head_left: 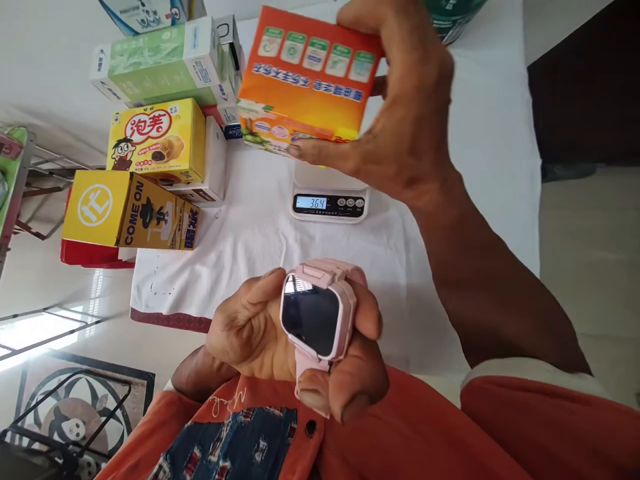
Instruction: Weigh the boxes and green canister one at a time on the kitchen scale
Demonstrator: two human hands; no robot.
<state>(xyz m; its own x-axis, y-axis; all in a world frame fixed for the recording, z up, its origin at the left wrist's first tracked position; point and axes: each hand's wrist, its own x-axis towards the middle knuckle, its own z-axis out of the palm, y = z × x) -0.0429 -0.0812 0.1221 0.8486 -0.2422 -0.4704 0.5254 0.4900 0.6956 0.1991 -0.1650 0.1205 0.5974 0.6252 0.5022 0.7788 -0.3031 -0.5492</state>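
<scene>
A pink smartwatch (313,313) with a dark screen rests in my left hand (260,333), whose fingers curl round its case and strap close to my body. My right hand (415,113) grips an orange box (310,80) with green-and-white labels, thumb on the near side and fingers at the far edge. The box is raised above a white kitchen scale (327,212) and hides most of its platform. The scale's display is lit and seems to read 364, with a small mark before the number.
At the left of the white-clothed table (250,227) stand a yellow puff snack box (155,140), a yellow-brown COME ON box (127,210) and a green-and-white carton (155,60). A dark green container (453,17) stands at the far right. A red stool (95,257) shows beneath.
</scene>
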